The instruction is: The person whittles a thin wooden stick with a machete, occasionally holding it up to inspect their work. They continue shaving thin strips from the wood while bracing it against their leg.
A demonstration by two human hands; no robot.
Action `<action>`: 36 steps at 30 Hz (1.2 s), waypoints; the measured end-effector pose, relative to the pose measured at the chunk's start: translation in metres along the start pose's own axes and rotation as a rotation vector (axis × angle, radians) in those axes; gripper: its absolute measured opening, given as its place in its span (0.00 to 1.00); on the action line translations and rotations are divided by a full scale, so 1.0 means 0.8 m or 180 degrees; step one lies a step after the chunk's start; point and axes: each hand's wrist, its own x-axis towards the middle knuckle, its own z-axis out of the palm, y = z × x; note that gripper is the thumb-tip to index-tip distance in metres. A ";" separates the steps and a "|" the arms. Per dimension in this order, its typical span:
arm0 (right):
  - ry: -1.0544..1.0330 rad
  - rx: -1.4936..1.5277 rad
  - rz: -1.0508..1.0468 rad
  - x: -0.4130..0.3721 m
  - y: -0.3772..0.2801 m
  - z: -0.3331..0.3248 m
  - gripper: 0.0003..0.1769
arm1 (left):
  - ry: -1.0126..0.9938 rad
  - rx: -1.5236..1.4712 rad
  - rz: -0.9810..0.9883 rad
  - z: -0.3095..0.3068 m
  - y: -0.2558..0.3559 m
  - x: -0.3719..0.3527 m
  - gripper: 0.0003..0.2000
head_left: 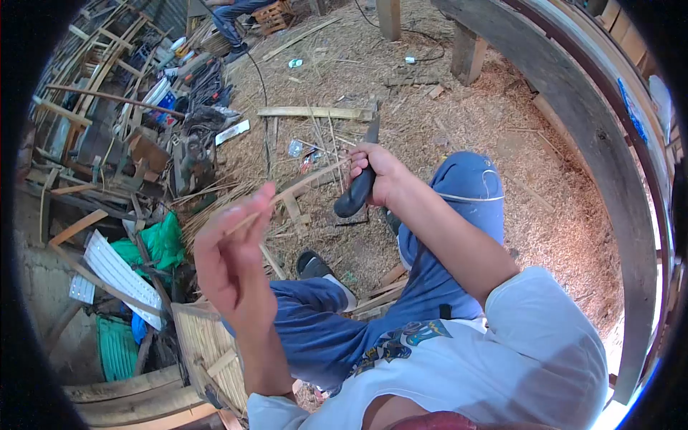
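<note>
My right hand [376, 168] is wrapped round the black handle [356, 195] of a knife, whose dark blade [373, 129] points away from me. A thin pale strip of wood or bamboo [312, 180] runs from the fingers of that hand toward the left. My left hand [235, 251], a little blurred, is raised at the strip's other end with its fingers stretched out, and the strip overlaps those fingers. Below both hands are my blue-trousered legs [315, 315], one knee raised beside my right forearm.
Shavings cover the ground [559, 236]. A flat wooden piece [315, 113] and several thin strips lie ahead. Scrap, green sheeting [161, 244] and a white corrugated panel [122, 269] crowd the left. A heavy timber beam [573, 107] curves along the right. Another person's leg [229, 29] shows far back.
</note>
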 end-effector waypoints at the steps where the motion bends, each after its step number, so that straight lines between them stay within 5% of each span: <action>1: -0.0024 0.0012 -0.0083 0.011 -0.003 -0.007 0.13 | 0.0129 0.0195 0.0284 -0.006 -0.018 0.013 0.11; 7: 0.0065 -0.0065 -0.0204 0.043 0.007 -0.039 0.12 | 0.0757 0.0864 -0.0023 -0.012 -0.071 0.044 0.08; 10: 0.0274 -0.0138 0.0095 0.041 0.017 -0.052 0.13 | 0.0779 -0.0259 0.0021 -0.060 -0.145 0.027 0.09; 14: 0.0382 -0.0069 0.0379 0.043 0.007 -0.068 0.13 | 0.1411 0.0028 -0.0907 -0.087 -0.195 0.011 0.11; 25: 0.0184 -0.0137 0.0104 0.031 0.007 -0.058 0.11 | -0.0050 0.0522 -0.0900 -0.054 -0.222 -0.001 0.09; 36: -0.0206 -0.0489 0.0680 0.011 0.036 -0.060 0.13 | -0.0004 0.0954 -0.0636 -0.047 -0.234 -0.035 0.07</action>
